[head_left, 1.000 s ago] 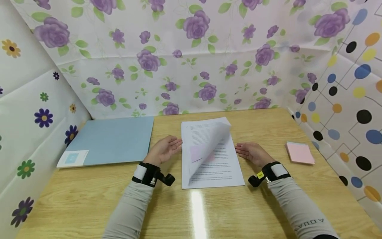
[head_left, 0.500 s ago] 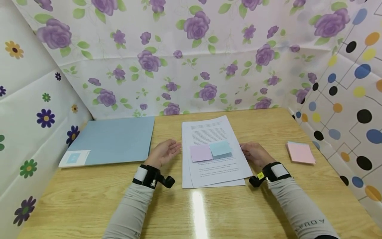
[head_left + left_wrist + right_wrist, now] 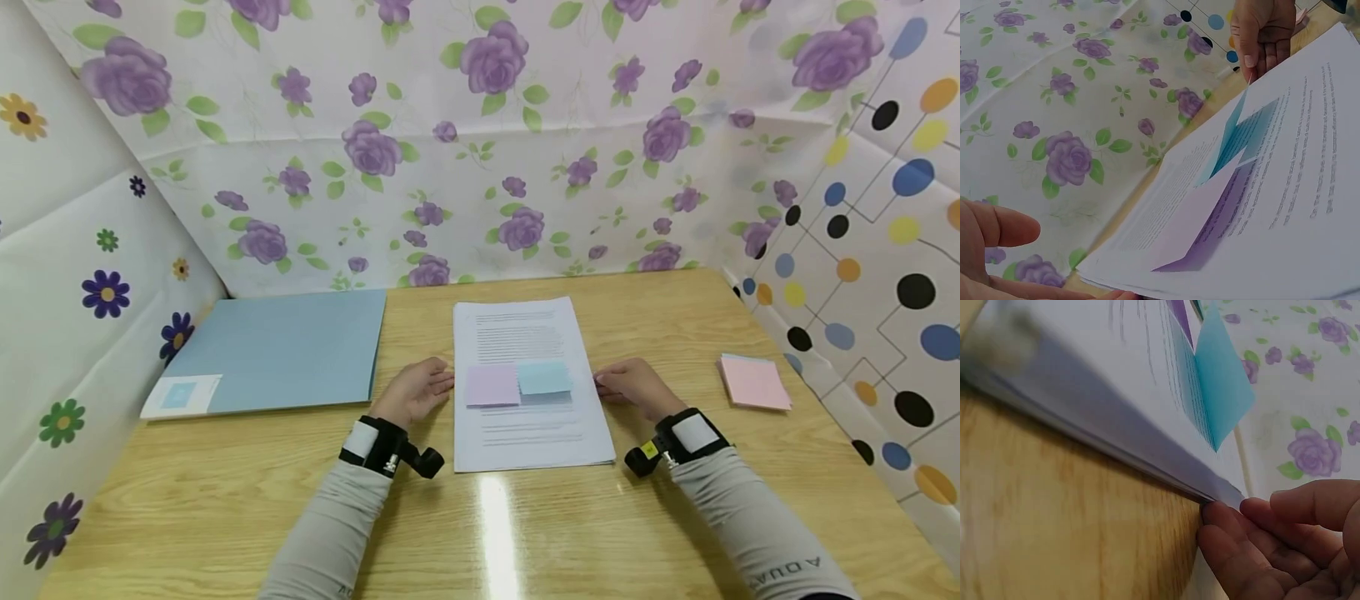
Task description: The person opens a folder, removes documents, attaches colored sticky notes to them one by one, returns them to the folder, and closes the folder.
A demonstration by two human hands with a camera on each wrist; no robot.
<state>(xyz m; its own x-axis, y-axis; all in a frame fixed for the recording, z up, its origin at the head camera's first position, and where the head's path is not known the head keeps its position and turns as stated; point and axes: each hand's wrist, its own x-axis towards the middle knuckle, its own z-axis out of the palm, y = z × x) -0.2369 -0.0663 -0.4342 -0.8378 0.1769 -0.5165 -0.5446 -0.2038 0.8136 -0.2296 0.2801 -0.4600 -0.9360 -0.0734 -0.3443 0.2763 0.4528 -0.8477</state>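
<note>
A stack of printed paper [image 3: 525, 454] lies mid-table with its sheets nearly flush. On the top page sit a lilac sticky note [image 3: 491, 386] and a light blue sticky note [image 3: 543, 377], side by side; their lower edges lift off the page in the wrist views. My left hand [image 3: 416, 390] is at the stack's left edge, fingers extended and thumb apart from them. At the opposite edge, fingertips of my right hand [image 3: 1291, 544] touch the sides of the sheets, the thumb held above them. Neither hand grips the paper.
A blue-grey folder [image 3: 292, 350] with a white label corner lies left of the stack. Over to the right is a small pile of pink sticky notes [image 3: 753, 383], with a blue edge showing beneath. Patterned sheets [image 3: 442, 167] wall the wooden table [image 3: 420, 533] at the back and sides.
The top sheet, curled over a second ago and then skewed to the right, now lies flat and aligned on the stack. My right hand has moved slightly inward with the sheet's edge.
</note>
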